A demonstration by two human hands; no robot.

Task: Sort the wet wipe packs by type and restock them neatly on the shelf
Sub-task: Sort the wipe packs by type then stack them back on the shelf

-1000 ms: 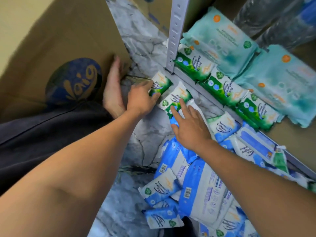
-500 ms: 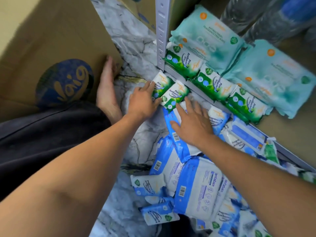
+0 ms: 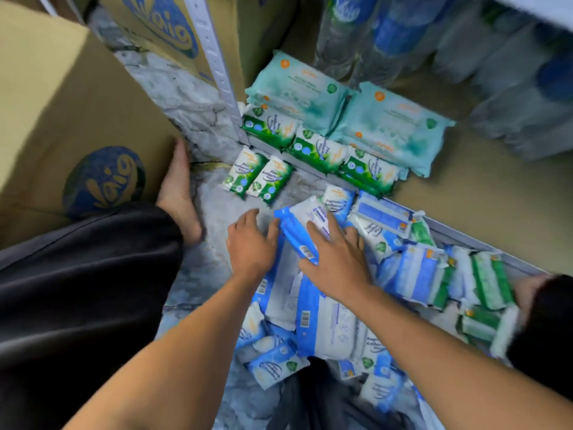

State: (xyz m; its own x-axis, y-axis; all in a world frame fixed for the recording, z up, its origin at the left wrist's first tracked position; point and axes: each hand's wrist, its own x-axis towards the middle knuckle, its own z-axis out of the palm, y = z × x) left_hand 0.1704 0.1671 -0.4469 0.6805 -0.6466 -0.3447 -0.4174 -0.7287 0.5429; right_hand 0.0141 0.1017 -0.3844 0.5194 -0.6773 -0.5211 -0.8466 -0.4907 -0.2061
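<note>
A heap of blue-and-white wipe packs (image 3: 313,318) lies on the marble floor in front of me. My left hand (image 3: 251,240) rests at the heap's left edge, its thumb against a long blue-and-white pack (image 3: 302,221). My right hand (image 3: 336,259) lies flat on that same pack with fingers spread. Two small green pine packs (image 3: 255,176) lie side by side on the floor near the shelf post. On the low shelf (image 3: 483,197), three green packs (image 3: 316,147) line the front edge, with two large teal packs (image 3: 341,110) behind them. More green and blue packs (image 3: 449,274) are piled at right.
A large cardboard box (image 3: 62,113) stands at left, my bare foot (image 3: 179,187) beside it. A perforated metal shelf post (image 3: 220,69) rises by the shelf corner. Wrapped water bottles (image 3: 449,51) fill the shelf's back. A dark sleeve (image 3: 545,315) shows at the right edge.
Both hands have drawn back from the two small green packs, now left side by side by the post. They have come onto the blue pack heap.
</note>
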